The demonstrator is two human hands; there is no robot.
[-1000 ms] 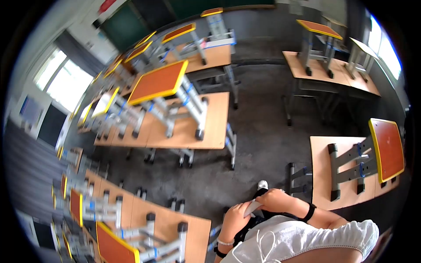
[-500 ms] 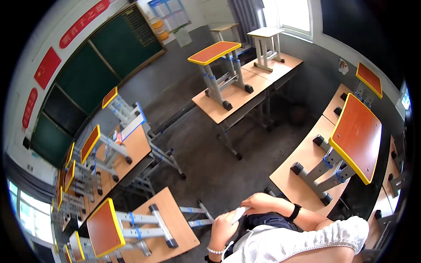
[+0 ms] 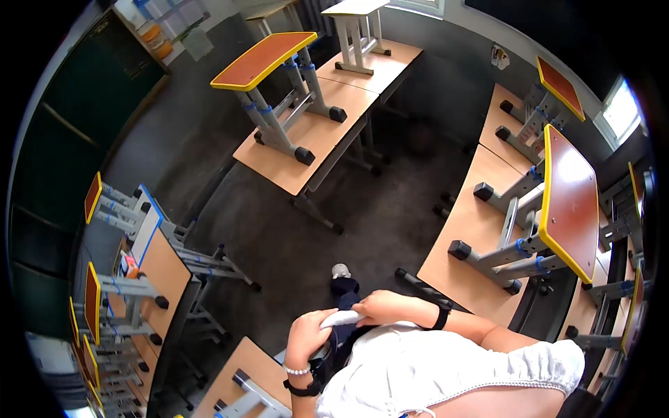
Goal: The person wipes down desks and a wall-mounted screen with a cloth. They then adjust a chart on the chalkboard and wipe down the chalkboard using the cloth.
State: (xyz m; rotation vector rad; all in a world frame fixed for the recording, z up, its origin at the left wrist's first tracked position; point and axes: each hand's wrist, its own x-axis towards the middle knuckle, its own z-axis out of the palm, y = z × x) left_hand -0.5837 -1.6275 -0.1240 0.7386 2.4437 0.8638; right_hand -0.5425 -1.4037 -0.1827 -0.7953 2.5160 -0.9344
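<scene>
1. Closest on my feed is the white top point(image 3: 425, 362) of the person wearing the camera. Just beyond it are two occupied hands: the left hand point(image 3: 308, 334) and the right hand point(image 3: 385, 307) grip one white strip point(image 3: 343, 318) between them (cloth or paper, I can't tell from here).
2. The strip sits straight between the hands, so I count neither as nearer to it. Its long axis runs from one set of fingers to the other, across the body, rising slightly toward the right hand in my view. I judge that line to be the relation that matters, since shifting one end would pull on the other.
3. Past the strip I see dark trousers point(image 3: 346, 287) and a white shoe point(image 3: 340, 271) on the dark floor point(image 3: 293, 247).
4. To the sides, the lower-left surface point(image 3: 244, 354) lies nearer the left hand. The right-side surface point(image 3: 460, 219) lies nearer the right hand and carries an orange-topped stool point(image 3: 573, 202) standing on its feet.
5. Farthest off, well apart from the hands, the far surface point(image 3: 268, 167) bears a yellow-edged stool point(image 3: 268, 59) and a white stool point(image 3: 355, 7); a chalkboard point(image 3: 83, 104) fills the left wall.
</scene>
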